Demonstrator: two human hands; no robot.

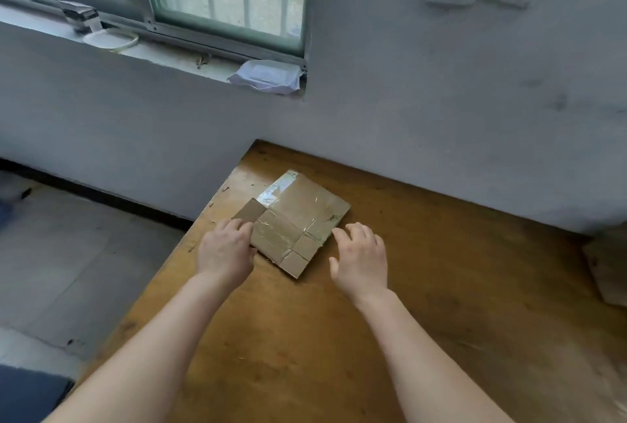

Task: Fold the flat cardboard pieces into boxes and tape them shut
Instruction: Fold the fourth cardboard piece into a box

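- On the wooden table (458,287), near its far left corner, a flat cardboard piece (298,219) lay with clear tape across its face.
- The left hand (225,249) touched the cardboard's left edge with bent fingers; whether they gripped it could not be told.
- The right hand (361,259) was just beside the cardboard's right corner, fingers spread and holding nothing.
- A tape roll (110,39) sat on the windowsill (176,57).
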